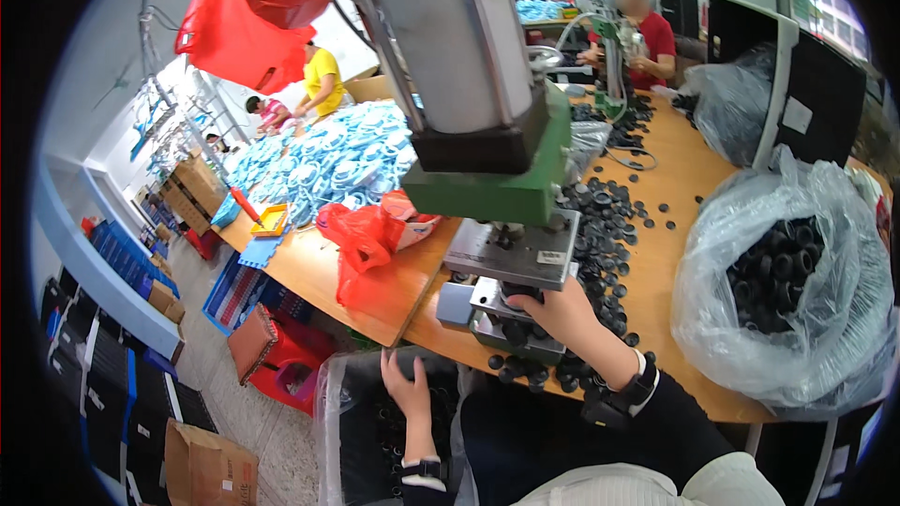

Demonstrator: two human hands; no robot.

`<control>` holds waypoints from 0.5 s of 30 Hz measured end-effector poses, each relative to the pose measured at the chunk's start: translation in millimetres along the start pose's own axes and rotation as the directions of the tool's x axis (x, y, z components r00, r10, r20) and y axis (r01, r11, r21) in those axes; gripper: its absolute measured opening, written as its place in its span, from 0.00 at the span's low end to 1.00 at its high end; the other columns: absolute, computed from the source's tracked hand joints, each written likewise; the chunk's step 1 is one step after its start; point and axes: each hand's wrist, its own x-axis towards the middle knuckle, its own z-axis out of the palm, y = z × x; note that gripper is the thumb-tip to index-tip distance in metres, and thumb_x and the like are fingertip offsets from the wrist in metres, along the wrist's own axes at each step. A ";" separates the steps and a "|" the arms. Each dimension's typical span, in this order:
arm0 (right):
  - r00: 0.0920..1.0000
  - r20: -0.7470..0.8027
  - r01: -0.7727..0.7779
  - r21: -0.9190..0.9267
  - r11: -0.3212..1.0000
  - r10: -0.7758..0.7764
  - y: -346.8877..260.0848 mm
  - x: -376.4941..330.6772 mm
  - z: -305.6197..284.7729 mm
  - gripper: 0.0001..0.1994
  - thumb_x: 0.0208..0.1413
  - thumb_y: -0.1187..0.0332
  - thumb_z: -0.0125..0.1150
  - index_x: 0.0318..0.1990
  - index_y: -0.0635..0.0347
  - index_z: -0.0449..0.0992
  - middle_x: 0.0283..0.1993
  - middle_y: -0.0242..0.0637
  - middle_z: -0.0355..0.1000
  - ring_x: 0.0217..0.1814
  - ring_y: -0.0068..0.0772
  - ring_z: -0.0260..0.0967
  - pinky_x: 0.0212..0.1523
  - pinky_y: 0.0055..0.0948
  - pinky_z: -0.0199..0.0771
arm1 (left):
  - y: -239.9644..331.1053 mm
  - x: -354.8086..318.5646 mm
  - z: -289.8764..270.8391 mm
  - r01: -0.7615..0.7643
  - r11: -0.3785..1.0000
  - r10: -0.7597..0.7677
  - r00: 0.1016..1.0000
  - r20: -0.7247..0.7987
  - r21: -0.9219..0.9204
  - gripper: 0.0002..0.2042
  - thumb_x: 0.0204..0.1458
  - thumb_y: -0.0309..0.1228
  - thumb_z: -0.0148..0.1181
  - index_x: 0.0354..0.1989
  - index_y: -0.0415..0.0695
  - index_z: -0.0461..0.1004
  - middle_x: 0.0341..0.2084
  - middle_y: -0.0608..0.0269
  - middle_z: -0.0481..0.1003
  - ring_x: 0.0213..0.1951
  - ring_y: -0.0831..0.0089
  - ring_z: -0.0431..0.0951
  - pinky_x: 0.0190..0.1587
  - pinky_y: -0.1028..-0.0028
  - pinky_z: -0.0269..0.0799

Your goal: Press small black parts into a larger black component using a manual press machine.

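My right hand (564, 311) is at the bench press (487, 187), between its upper metal plate (511, 258) and the lower metal block (486, 297). Its thumb and fingers close around a small black round cap (517, 291); the fingers are partly hidden by the press. Lower left, my left hand (408, 392) has its fingers spread and holds nothing. It hovers over a bag-lined bin (328, 408) with black caps (392, 424) inside. Many loose black caps (600, 225) lie on the wooden table (656, 272) beside and behind the press.
A large clear plastic bag (698, 286) of black caps stands at right. Red plastic bags (361, 239) and a heap of light blue pieces (328, 159) lie on the left table. A red stool (291, 361) stands below. People work farther back.
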 end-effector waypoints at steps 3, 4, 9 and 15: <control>1.000 0.002 -0.009 -0.090 0.996 0.009 3.8 -0.5 -3.7 0.15 0.42 0.65 0.68 0.39 0.58 0.77 0.35 0.49 0.72 0.37 0.54 0.70 0.38 0.43 0.71 | 58.1 46.0 40.2 -0.193 0.975 0.200 0.978 0.058 -0.105 0.20 0.49 0.30 0.60 0.49 0.34 0.68 0.56 0.42 0.64 0.59 0.48 0.62 0.59 0.58 0.57; 0.999 -0.040 0.030 -0.072 0.997 -0.033 5.9 -0.7 3.1 0.17 0.42 0.64 0.70 0.40 0.60 0.75 0.35 0.48 0.73 0.37 0.54 0.70 0.35 0.41 0.71 | 63.1 57.8 54.5 -0.259 0.962 0.269 0.953 0.140 -0.086 0.20 0.49 0.30 0.58 0.50 0.36 0.68 0.56 0.43 0.65 0.60 0.49 0.62 0.60 0.59 0.56; 0.999 0.046 -0.013 0.003 1.000 0.013 19.3 -9.4 -9.3 0.17 0.42 0.62 0.69 0.40 0.60 0.76 0.38 0.50 0.73 0.39 0.54 0.70 0.40 0.42 0.71 | 38.8 75.2 130.8 -0.257 0.953 0.300 0.739 0.603 -0.159 0.23 0.50 0.32 0.53 0.57 0.44 0.67 0.58 0.51 0.65 0.63 0.54 0.59 0.64 0.60 0.50; 0.988 -0.137 -0.069 0.047 0.997 0.074 31.6 -89.4 -100.2 0.33 0.50 0.62 0.67 0.61 0.64 0.59 0.58 0.51 0.64 0.61 0.49 0.62 0.60 0.37 0.61 | -20.0 84.4 140.0 -0.160 0.962 0.263 0.757 0.598 -0.221 0.14 0.39 0.25 0.57 0.37 0.38 0.70 0.29 0.53 0.73 0.33 0.55 0.74 0.39 0.62 0.68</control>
